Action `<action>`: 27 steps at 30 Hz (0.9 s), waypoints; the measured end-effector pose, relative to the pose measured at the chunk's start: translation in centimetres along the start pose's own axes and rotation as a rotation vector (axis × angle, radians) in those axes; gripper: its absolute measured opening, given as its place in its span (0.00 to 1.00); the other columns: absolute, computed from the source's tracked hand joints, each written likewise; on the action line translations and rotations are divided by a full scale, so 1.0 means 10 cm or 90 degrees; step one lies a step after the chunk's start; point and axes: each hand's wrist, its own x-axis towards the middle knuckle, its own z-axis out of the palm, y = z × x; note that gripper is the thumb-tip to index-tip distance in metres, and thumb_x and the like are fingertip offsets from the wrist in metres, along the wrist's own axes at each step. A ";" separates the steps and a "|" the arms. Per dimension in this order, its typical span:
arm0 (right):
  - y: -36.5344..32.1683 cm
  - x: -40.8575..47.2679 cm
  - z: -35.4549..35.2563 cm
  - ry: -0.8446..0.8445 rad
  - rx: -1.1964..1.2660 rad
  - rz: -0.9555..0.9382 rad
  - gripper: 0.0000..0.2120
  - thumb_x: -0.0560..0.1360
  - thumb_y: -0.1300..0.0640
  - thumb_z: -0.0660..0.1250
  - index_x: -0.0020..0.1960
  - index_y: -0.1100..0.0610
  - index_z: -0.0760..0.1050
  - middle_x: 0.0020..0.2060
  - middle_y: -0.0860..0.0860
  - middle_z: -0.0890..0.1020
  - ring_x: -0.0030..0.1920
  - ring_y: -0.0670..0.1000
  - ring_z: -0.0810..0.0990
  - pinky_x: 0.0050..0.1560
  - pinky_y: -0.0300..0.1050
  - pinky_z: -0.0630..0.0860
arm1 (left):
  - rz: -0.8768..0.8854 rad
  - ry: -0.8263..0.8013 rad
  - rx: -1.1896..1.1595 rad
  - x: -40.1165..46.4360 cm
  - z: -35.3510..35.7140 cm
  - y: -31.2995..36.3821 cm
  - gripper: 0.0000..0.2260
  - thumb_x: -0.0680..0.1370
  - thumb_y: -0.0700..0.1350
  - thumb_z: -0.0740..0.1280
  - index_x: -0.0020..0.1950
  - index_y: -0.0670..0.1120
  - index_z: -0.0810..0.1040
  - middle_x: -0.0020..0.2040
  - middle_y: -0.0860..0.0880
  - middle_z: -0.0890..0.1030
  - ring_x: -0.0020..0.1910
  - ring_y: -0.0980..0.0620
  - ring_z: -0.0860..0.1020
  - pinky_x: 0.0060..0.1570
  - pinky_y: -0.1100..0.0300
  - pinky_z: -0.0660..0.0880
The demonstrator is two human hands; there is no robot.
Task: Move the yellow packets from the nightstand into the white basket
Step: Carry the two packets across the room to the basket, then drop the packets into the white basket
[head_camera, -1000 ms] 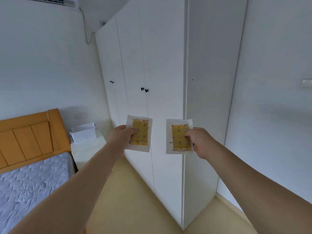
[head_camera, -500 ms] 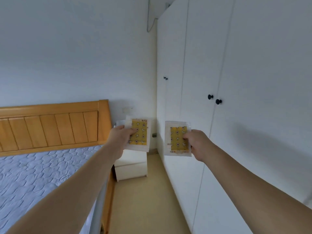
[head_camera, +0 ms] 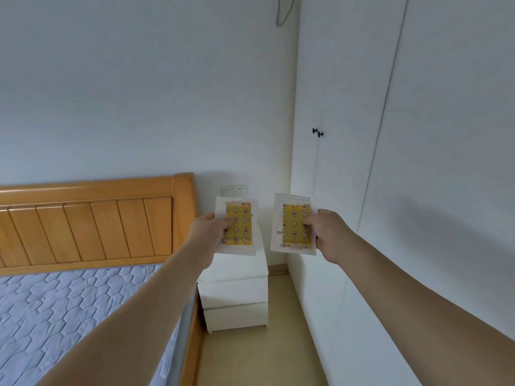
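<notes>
Holding one yellow packet each, both hands are out in front at about the same height, arms stretched fwd. Left hand (head_camera: 207, 232) pinches the left packet (head_camera: 237, 225) at its left edge, thumb over the yellow front and the other fingers (head_camera: 206, 217) curled behind. Right hand (head_camera: 330, 235) grips the right packet (head_camera: 294, 224) at its right edge, same way: thumb on the front, fingers wrapped behind. Packets upright, faces toward the camera, side by side w/ a gap between them, not touching. Each is a yellow printed rectangle w/ a white border. Left one looks like more than one sheet stacked, can't tell how many.

Room: white nightstand (head_camera: 235, 296) sits below and behind the left packet, two drawer fronts visible, wedged between the bed and the wardrobe side. Its top is mostly hidden by the left packet and hand, so can't tell what's on it; white basket not visible in this view. Wall socket (head_camera: 235, 190) on the white wall just above the left packet. Wooden headboard (head_camera: 89, 221), orange-ish w/ slatted panels, runs along the wall at left; quilted pale blue-grey mattress (head_camera: 69, 316) below it, wooden bed frame edge next to the nightstand. White wardrobe (head_camera: 390, 162) fills the right side, floor to top of view, w/ two small black knobs (head_camera: 317, 132) close together on its doors. Pale yellowish floor (head_camera: 250, 358) in the strip between bed and wardrobe. Thin cable hangs down the wall near the top corner.
</notes>
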 end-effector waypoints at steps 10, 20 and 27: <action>-0.22 2.71 0.49 -0.035 0.014 0.026 0.12 0.80 0.67 0.55 0.53 0.60 0.76 0.50 0.57 0.83 0.47 0.57 0.84 0.45 0.53 0.82 | -0.017 0.103 0.045 2.41 0.39 0.33 0.06 0.76 0.39 0.71 0.52 0.46 0.79 0.47 0.47 0.84 0.44 0.48 0.83 0.39 0.54 0.80; -0.13 4.79 1.26 -0.043 -0.042 0.079 0.12 0.79 0.68 0.55 0.45 0.56 0.74 0.48 0.54 0.82 0.51 0.56 0.82 0.57 0.54 0.78 | -0.085 0.116 0.082 4.52 0.31 0.29 0.08 0.75 0.39 0.71 0.54 0.45 0.79 0.49 0.46 0.85 0.46 0.46 0.84 0.49 0.48 0.81; 0.40 6.37 1.98 -0.020 -0.132 0.139 0.09 0.78 0.67 0.56 0.49 0.59 0.73 0.51 0.57 0.81 0.52 0.58 0.82 0.50 0.49 0.77 | -0.180 0.070 0.140 6.38 0.05 -0.17 0.10 0.74 0.38 0.72 0.54 0.44 0.80 0.48 0.45 0.85 0.46 0.44 0.84 0.51 0.45 0.81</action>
